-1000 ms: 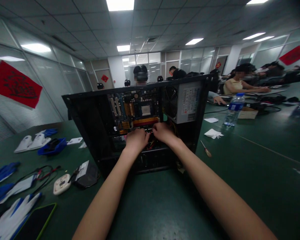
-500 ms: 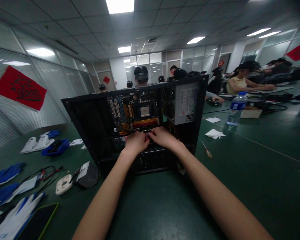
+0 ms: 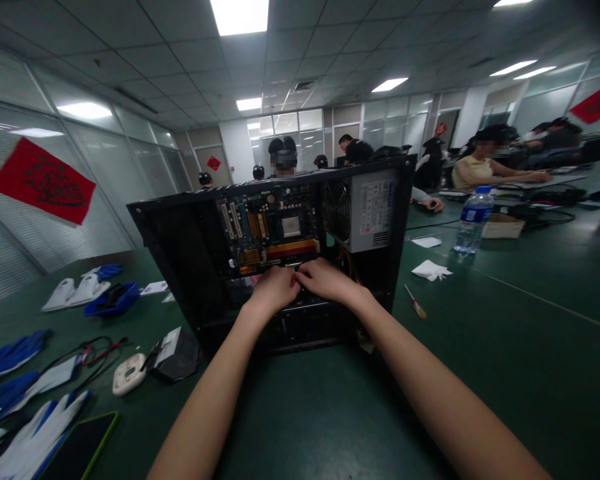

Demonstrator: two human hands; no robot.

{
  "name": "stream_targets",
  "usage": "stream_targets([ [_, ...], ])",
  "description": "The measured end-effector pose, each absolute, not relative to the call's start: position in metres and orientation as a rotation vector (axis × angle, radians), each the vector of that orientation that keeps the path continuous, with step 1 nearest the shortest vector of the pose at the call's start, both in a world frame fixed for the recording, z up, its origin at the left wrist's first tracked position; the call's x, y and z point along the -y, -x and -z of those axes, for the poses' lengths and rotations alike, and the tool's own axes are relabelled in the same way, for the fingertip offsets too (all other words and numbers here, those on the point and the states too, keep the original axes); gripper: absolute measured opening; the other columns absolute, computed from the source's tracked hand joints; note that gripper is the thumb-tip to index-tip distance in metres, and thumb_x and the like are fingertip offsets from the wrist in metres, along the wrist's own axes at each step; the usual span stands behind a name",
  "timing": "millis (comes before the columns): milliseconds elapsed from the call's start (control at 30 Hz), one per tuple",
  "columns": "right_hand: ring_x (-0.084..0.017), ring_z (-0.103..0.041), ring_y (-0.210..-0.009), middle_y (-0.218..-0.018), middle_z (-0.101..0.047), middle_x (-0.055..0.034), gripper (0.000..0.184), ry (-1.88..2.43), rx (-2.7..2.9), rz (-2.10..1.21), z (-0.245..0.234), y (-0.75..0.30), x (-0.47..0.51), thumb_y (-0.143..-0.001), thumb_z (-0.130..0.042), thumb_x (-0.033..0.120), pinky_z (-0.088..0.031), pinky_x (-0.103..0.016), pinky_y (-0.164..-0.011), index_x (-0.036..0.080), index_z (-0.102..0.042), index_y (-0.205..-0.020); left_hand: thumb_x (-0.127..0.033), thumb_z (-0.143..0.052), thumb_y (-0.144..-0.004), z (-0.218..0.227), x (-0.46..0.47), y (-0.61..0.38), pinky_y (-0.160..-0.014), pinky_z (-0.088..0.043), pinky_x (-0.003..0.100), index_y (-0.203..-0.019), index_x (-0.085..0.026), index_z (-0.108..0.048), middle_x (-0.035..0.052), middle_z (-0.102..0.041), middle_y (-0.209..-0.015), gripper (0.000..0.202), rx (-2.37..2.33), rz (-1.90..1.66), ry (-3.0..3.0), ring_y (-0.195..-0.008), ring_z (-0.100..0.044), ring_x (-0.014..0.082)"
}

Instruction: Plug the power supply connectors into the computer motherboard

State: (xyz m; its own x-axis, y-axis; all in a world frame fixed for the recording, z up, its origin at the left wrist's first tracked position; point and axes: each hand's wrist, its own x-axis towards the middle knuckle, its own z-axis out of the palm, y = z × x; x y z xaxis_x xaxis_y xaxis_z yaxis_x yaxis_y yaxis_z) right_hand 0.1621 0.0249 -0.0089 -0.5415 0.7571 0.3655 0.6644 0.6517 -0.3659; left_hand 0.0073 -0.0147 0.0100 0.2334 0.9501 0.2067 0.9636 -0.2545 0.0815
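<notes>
An open black computer case stands in front of me, its inside facing me. A motherboard with orange and red memory slots is fixed within, and a silver power supply with a fan sits at the upper right. Just below the motherboard, my left hand and my right hand meet inside the case. Their fingers are curled and close together, with the fingertips side by side. Whatever lies between them is hidden. Some thin wires hang below the power supply, beside my right hand.
Left on the green table lie gloves, a phone, a white round-cornered device, a black block and a blue tray. On the right are a screwdriver, tissue and a water bottle. Other people sit beyond.
My hands stay at the same spot inside the case, their fingertips slightly closer together. A small blue and red bit seen between them is now covered. The view has shifted slightly.
</notes>
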Motion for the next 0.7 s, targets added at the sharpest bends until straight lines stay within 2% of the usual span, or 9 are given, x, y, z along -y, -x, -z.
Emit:
stream_targets([
  [167, -0.021, -0.065, -0.076, -0.081, -0.074, -0.0104, 0.030, 1.095, 2.382, -0.267, 0.0075, -0.1620, -0.0241, -0.095, -0.051, 0.026, -0.032, -0.028, -0.062, 0.017, -0.071, -0.075, -0.024, -0.052, -0.085, -0.0056, 0.0115, -0.0047, -0.063, -0.041, 0.029, -0.078, -0.019, -0.071, 0.0101, -0.074, -0.078, 0.021, 1.794, 0.359, 2.458, -0.074, -0.068, 0.0240],
  [433, -0.021, -0.065, -0.074, -0.081, -0.074, -0.0109, 0.030, 1.119, 2.397, -0.220, 0.0082, -0.1618, -0.0245, -0.095, -0.051, 0.025, -0.032, -0.028, -0.061, 0.016, -0.072, -0.076, -0.023, -0.049, -0.087, -0.0028, 0.0093, -0.0037, -0.060, -0.040, 0.029, -0.079, -0.017, -0.072, 0.0112, -0.073, -0.077, 0.025, 1.763, 0.380, 2.481, -0.071, -0.067, 0.0231],
  [700, -0.021, -0.068, -0.079, -0.087, -0.075, -0.0123, 0.033, 1.136, 2.438, -0.189, 0.0079, -0.1624, -0.0253, -0.098, -0.047, 0.028, -0.034, -0.028, -0.063, 0.015, -0.073, -0.082, -0.023, -0.049, -0.089, -0.0018, 0.0076, -0.0033, -0.066, -0.045, 0.029, -0.086, -0.017, -0.075, 0.0120, -0.075, -0.082, 0.027, 1.766, 0.371, 2.502, -0.076, -0.069, 0.0244],
])
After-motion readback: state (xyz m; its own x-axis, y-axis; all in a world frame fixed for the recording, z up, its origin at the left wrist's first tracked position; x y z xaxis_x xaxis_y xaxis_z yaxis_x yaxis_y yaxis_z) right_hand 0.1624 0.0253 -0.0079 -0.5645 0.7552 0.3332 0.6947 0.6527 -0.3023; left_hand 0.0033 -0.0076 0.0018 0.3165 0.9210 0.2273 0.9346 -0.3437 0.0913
